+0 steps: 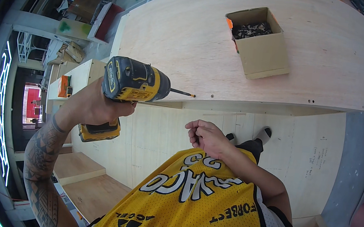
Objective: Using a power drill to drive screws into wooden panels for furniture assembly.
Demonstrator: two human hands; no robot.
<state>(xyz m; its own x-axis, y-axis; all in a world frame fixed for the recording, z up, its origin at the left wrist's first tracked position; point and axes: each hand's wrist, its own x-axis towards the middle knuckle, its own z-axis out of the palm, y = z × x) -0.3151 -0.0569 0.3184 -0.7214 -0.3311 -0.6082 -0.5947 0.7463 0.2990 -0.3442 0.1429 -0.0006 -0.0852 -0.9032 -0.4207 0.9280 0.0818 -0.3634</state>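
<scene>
The left hand (pixel 95 106) is clamped on the grip of a yellow-and-black cordless drill driver (pixel 131 81), held level with its thin bit pointing toward three o'clock and its tip at the near edge of the pale plywood desk (pixel 192 37). The right hand (pixel 204 135) hangs free below that edge at about five o'clock from the bit, fingers curled together — whether something small is pinched in them I cannot tell. With only one hand steadying it, the bit could skate off the edge and mar the ply. An open brown cardboard box of dark screws (pixel 258 41) sits well apart at one o'clock — nothing stands between bit and edge. Plywood sheets cover the floor below.
</scene>
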